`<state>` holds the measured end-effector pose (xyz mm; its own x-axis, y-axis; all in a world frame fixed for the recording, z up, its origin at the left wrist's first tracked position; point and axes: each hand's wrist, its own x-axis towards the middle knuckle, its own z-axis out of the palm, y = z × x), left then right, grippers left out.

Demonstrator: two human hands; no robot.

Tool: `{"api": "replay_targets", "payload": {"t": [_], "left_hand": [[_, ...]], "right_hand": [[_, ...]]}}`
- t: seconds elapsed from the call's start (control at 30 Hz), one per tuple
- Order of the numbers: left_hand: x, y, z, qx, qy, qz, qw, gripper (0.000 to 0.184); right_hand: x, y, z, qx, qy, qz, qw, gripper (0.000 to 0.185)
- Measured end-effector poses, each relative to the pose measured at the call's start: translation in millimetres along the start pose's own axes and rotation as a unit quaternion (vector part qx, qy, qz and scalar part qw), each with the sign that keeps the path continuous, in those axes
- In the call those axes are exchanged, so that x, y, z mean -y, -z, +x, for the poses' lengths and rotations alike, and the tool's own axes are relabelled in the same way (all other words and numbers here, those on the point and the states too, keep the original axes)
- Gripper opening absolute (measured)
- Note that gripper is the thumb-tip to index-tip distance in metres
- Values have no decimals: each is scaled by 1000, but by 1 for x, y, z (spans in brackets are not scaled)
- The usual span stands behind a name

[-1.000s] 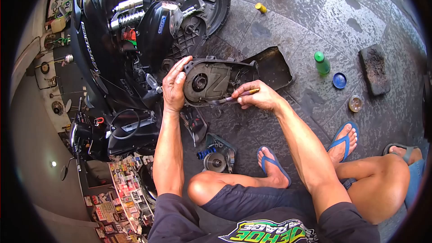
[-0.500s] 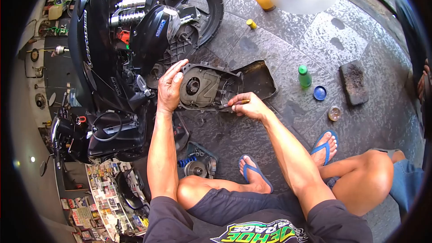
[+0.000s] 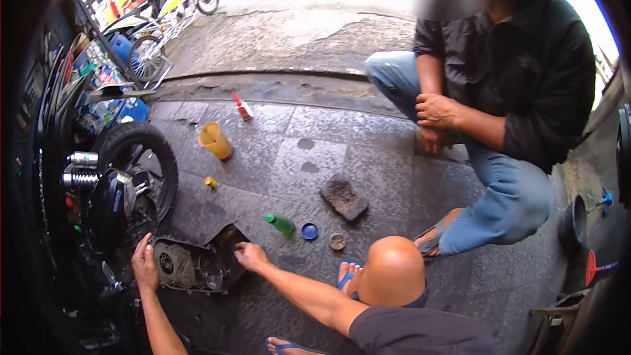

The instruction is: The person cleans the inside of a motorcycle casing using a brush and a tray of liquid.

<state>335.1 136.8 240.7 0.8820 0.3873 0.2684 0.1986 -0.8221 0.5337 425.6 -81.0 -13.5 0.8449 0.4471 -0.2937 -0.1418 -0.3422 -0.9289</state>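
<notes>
A grey metal engine cover (image 3: 181,265) lies on the dark floor, its hollow side up. My left hand (image 3: 144,264) holds its left edge, fingers together along the rim and thumb apart. A black tray (image 3: 227,240) stands against the cover's right end. Over the tray's right side is my right hand (image 3: 251,256), its fingers closed; whatever they hold is too hidden to make out. Right of this hand are a green bottle (image 3: 281,224), a blue lid (image 3: 309,231) and a small round jar (image 3: 337,242).
A motorcycle wheel (image 3: 169,174) stands at the left. Beyond are a yellow cup (image 3: 213,141), a yellow cap (image 3: 210,183), a red-and-white bottle (image 3: 243,108) and a dark block (image 3: 344,198). A person (image 3: 506,79) crouches at the right, hands together.
The view has swung up and right, bringing in the crouching person and the street. My right hand has moved from the cover to over the tray; the brush it held no longer shows.
</notes>
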Motion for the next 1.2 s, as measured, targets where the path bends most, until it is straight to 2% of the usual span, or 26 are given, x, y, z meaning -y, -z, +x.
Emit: {"api": "replay_targets", "payload": {"t": [0.07, 0.1, 0.17, 0.27, 0.8, 0.93, 1.03, 1.2], "left_hand": [[22, -3, 10, 5, -14, -12, 1000, 39], [22, -2, 11, 4, -13, -6, 1000, 39], [16, -2, 10, -3, -9, -15, 1000, 39], [7, -2, 9, -18, 20, 9, 1000, 39], [9, -3, -12, -63, 7, -6, 998, 37], [17, 1, -15, -74, 18, -6, 997, 37], [23, 3, -17, -85, 23, -12, 996, 37], [29, 11, -24, -99, 41, -13, 994, 38]], "right_hand": [[12, 1, -8, -37, -25, 80, 996, 40], [11, -1, -10, -49, -1, 118, 992, 41], [31, 18, -27, 29, -90, 277, 956, 42], [25, 13, -28, 27, -72, 308, 948, 41], [11, 7, -42, 8, -123, 359, 925, 34], [-6, 8, -47, 31, -158, 325, 932, 27], [-16, 6, -52, 14, -181, 327, 927, 35], [-14, 3, -54, 6, -182, 334, 925, 30]]}}
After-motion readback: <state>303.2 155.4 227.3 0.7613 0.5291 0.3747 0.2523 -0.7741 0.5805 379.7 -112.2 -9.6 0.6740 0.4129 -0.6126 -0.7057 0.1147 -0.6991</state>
